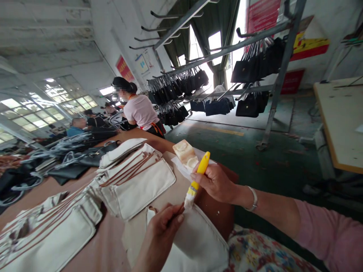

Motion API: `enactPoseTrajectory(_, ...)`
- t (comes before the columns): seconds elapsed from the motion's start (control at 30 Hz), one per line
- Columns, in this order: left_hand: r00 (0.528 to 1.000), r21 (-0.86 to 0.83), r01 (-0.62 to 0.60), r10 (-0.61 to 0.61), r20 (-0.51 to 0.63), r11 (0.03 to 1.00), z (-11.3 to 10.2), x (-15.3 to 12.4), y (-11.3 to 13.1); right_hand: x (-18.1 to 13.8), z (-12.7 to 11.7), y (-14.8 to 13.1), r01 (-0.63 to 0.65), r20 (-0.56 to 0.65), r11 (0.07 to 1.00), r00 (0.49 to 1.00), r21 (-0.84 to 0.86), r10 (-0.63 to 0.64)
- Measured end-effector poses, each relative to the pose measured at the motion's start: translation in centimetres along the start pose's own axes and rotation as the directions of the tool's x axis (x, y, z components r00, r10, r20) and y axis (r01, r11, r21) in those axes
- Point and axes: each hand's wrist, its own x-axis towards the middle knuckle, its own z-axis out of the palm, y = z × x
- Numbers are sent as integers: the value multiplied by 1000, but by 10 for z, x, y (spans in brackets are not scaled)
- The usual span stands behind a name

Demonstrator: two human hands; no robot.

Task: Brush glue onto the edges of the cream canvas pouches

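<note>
My right hand is closed around a yellow-handled brush, its pale bristles pointing down at the edge of a white canvas bag lying in front of me. My left hand pinches a brown strap end of that bag right beside the bristles. Just beyond the brush, a block of cream-coloured wax or soap rests on a white sheet.
More white bags with brown straps are stacked along the brown table to the left, with black bags farther back. A person in a pink top works at the far end. Racks of black handbags stand behind.
</note>
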Motion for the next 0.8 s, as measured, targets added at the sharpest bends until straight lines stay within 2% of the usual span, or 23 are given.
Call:
enactPoseTrajectory(0.13, 997, 97, -75, 75, 3, 992, 7, -9, 1, 4, -7, 10, -60, -101, 998, 993, 36, 63)
enactPoseTrajectory(0.2, 990, 150, -143, 143, 10, 978, 10, -12, 0, 5, -8, 14, -95, -96, 990, 990, 107, 105)
enactPoseTrajectory(0.27, 981, 202, -187, 192, -9, 961, 13, -12, -1, 4, -5, 15, -151, -18, 970, 987, 188, 157)
enactPoseTrajectory(0.33, 977, 237, -189, 207, -51, 953, 15, -11, -3, 2, -2, 15, -234, 112, 934, 971, 270, 211)
enactPoseTrajectory(0.4, 976, 242, -181, 204, -71, 953, 16, -11, -4, -1, -2, 12, -308, 209, 896, 945, 321, 250)
enactPoseTrajectory(0.5, 983, 223, -158, 175, -58, 962, 16, -11, -3, -1, -11, 8, -348, 244, 865, 931, 362, 272)
enactPoseTrajectory(0.63, 989, 224, -116, 133, -62, 968, 15, -10, 4, 2, -14, 11, -279, 92, 867, 960, 412, 265)
enactPoseTrajectory(0.67, 991, 225, -108, 122, -48, 968, 16, -10, 5, 2, -12, 13, -281, 89, 872, 959, 400, 268)
enactPoseTrajectory(0.73, 996, 221, -84, 89, -12, 972, 16, -8, 6, -1, -5, 16, -329, 177, 861, 943, 388, 281)
enactPoseTrajectory(0.8, 999, 216, -48, 50, -4, 975, 15, -5, 6, -4, -1, 16, -409, 280, 797, 908, 445, 310)
